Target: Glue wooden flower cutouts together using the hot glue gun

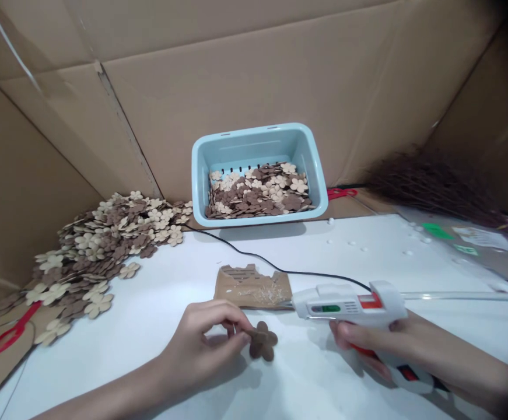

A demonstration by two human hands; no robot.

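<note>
Near the front of the white board, my left hand [212, 335] pinches a brown flower cutout [264, 342] between thumb and fingertips. My right hand [376, 344] is wrapped round the handle of a white glue gun [345, 303], with fingers at its orange trigger. A clear glue stick [463, 297] sticks out of the gun's back end. The nozzle points left, over the right edge of a torn cardboard piece [254, 289] marked with whitish glue strands. Between nozzle and flower there is a gap. The flower's far side is hidden.
A light blue basket [260, 221] holding brown and cream flowers stands at the back. Left lies a heap of flower cutouts [114, 233], with red scissors [15, 332] nearby. A black cord [254, 255] crosses the board [161, 286]. Dark twigs [446, 184] lie back right; cardboard walls [245, 76] surround everything.
</note>
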